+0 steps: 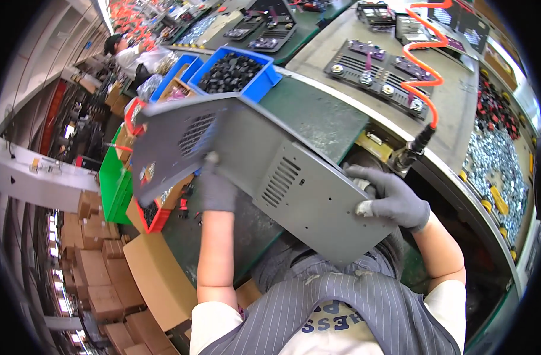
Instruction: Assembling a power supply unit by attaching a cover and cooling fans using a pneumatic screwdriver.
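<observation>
A dark grey, bent sheet-metal panel with slotted vents (pixel 324 192) is held tilted in the air, over the person's lap and the near part of the table. The grey-gloved left hand (pixel 218 188) grips it near the bend; finger detail is blurred. The grey-gloved right hand (pixel 395 198) is closed on the edge at the other end.

The table (pixel 327 115) has a worn, scuffed green top. Beyond the panel stands a blue plastic bin of small black parts (pixel 270 74). To the left are a green plastic bin (pixel 110 189) and a red plastic bin (pixel 159 220).

To the right runs a metal-topped work surface (pixel 318 59) carrying black slotted panels (pixel 374 74). An orange coiled hose (pixel 427 47) hangs above it. Silvery small metal parts (pixel 496 177) lie heaped at the far right.

In the room, brown cardboard cartons (pixel 102 272) are stacked at left; a person in pale clothing and a dark cap (pixel 127 59) is farther back.
</observation>
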### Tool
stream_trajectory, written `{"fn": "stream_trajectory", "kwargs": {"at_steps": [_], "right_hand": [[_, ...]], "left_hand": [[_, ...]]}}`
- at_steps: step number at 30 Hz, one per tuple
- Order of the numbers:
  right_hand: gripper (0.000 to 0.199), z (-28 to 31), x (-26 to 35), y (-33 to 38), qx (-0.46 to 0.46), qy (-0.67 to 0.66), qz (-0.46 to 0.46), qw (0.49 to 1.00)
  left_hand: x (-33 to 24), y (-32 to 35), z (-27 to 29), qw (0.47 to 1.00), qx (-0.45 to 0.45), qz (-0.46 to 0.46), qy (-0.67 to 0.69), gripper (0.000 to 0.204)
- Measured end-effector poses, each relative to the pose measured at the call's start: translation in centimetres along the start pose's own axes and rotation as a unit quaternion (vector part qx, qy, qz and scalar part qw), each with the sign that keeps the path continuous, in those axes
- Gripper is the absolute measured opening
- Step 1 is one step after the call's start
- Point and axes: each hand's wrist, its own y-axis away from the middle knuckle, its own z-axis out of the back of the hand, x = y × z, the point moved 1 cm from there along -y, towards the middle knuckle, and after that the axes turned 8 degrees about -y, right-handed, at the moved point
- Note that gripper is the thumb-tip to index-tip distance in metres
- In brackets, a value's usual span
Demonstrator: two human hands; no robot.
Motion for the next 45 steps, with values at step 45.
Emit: {"fn": "stream_trajectory", "kwargs": {"at_steps": [45], "right_hand": [[0.072,-8.3,2.7,-39.2,-0.152,0.562,0.144,0.8]], "left_hand": [[6.2,10.6,5.2,0.599,0.263,-0.202,-0.729,0.061]]}}
